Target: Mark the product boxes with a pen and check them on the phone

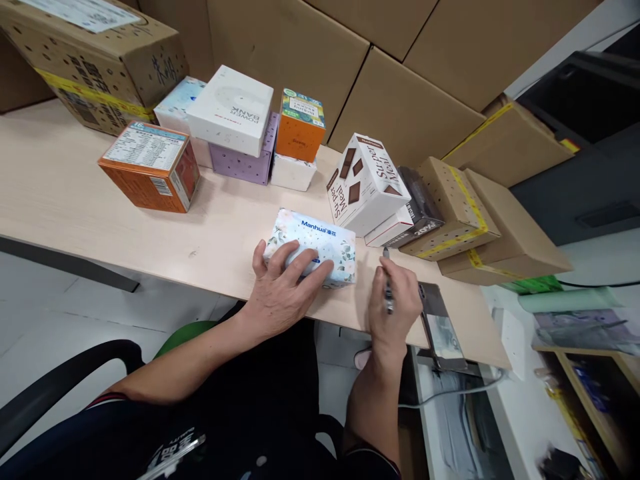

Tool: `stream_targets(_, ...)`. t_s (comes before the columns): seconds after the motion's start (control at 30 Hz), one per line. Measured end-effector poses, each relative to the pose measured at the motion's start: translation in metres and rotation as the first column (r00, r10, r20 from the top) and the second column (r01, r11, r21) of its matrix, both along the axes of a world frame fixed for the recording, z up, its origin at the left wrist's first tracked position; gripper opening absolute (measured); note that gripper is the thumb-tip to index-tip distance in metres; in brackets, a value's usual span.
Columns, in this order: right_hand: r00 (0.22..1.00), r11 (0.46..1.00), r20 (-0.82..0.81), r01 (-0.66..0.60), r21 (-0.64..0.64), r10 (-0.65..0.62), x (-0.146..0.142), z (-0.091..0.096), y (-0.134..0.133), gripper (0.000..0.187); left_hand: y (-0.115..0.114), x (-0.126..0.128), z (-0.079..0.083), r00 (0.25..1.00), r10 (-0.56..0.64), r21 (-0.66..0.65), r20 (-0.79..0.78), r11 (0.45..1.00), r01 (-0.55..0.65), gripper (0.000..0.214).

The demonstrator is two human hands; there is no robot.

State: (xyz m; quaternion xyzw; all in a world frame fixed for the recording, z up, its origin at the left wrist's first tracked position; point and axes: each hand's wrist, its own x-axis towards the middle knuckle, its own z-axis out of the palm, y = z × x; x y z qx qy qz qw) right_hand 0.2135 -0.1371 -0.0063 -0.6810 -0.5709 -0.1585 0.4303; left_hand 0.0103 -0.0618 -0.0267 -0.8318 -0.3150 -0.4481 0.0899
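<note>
A white-and-pale-blue Manhua tissue pack [333, 241] lies near the front edge of the table. Across its near side and top, my left hand [285, 287] holds it with bent, spread fingers; the thumb is hidden. Just to the right, my right hand [397, 303] is closed around a dark pen [389, 297], partly covered by the fingers. The pen is apart from the pack, its upper end pointing away from me. Beside my right wrist lies a dark flat item [441, 323] with a pale panel.
Behind the pack stand an orange box [150, 167], a white power bank box [230, 110] on a purple box [245, 160], and a small orange box [300, 130]. Right of them are a Super Meal box [367, 187] and cardboard cartons [450, 207]. A chair armrest [70, 380] is at left.
</note>
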Motion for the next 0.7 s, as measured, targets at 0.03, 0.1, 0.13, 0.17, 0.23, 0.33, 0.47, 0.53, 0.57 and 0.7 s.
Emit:
stream_targets(0.03, 0.997, 0.992, 0.077, 0.008, -0.122, 0.002, 0.005, -0.002, -0.003, 0.033, 0.000, 0.000, 0.000, 1.000, 0.001, 0.003, 0.006, 1.000, -0.001, 0.031)
stream_targets(0.1, 0.984, 0.939, 0.181, 0.070, -0.336, -0.008, 0.009, -0.004, -0.004, 0.043, 0.000, 0.001, 0.000, 1.000, 0.004, 0.012, 0.015, 1.000, -0.004, 0.032)
stream_targets(0.13, 0.977, 0.906, 0.214, 0.104, -0.411, -0.015, 0.009, -0.005, -0.003, 0.047, 0.001, 0.001, 0.000, 1.000, 0.006, 0.016, 0.015, 1.000, -0.007, 0.032)
stream_targets(0.17, 0.972, 0.874, 0.236, 0.129, -0.469, -0.017, 0.008, -0.006, -0.001, 0.048, 0.001, 0.001, 0.000, 1.000, 0.007, 0.016, 0.010, 1.000, -0.008, 0.032)
stream_targets(0.23, 0.966, 0.832, 0.257, 0.148, -0.534, -0.007, 0.006, -0.008, 0.005, 0.049, 0.001, 0.000, 0.000, 1.000, 0.006, 0.008, 0.002, 1.000, -0.006, 0.034)
stream_targets(0.33, 0.973, 0.826, 0.228, 0.096, -0.556, 0.041, 0.008, -0.010, 0.005, 0.048, 0.002, -0.001, 0.000, 1.000, -0.012, 0.001, -0.008, 1.000, 0.012, 0.040)
stream_targets(0.47, 0.988, 0.888, 0.149, 0.105, -0.448, -0.042, 0.036, -0.004, -0.024, 0.047, 0.002, -0.002, -0.001, 1.000, -0.026, -0.022, 0.001, 0.999, 0.026, 0.044)
stream_targets(0.53, 0.952, 0.850, 0.160, 0.306, -0.428, -0.262, 0.058, 0.003, -0.049, 0.063, 0.002, -0.002, -0.002, 1.000, -0.028, -0.034, 0.010, 0.999, 0.029, 0.046)
stream_targets(0.57, 0.916, 0.780, 0.165, 0.399, -0.482, -0.366, 0.069, 0.007, -0.061, 0.075, 0.002, -0.001, -0.002, 1.000, -0.027, -0.034, 0.012, 0.999, 0.028, 0.046)
stream_targets(0.7, 0.806, 0.490, 0.109, 0.454, -0.744, -0.582, 0.104, 0.014, -0.100, 0.105, 0.002, 0.000, -0.003, 1.000, -0.015, -0.013, 0.004, 1.000, 0.015, 0.044)
